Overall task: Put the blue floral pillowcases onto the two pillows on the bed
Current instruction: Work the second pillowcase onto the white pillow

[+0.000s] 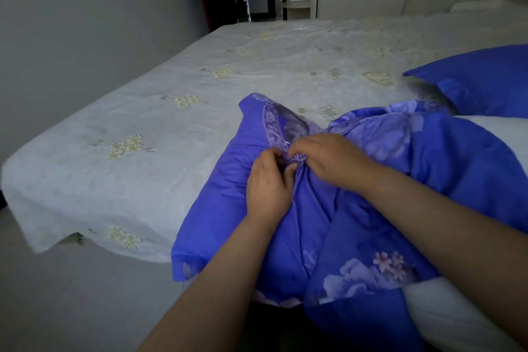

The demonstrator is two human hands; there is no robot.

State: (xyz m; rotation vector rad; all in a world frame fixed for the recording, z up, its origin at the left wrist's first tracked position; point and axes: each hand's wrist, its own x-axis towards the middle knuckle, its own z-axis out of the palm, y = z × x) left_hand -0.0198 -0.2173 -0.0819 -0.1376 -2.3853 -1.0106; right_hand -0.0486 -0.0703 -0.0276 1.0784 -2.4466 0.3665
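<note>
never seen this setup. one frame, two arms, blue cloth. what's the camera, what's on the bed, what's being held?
No machine here: these are a person's two bare arms, filmed by one wide-angle camera worn on the head, looking forward and down.

The surface is a bed with a pale flowered sheet. On it, near the person, lies a pillow with a blue floral pillowcase bunched over it; the white pillow shows bare at the lower right. A second blue pillow lies further back on the right.

The left hand and right hand meet at the pillowcase's patterned edge, fingers pinching the gathered cloth.
</note>
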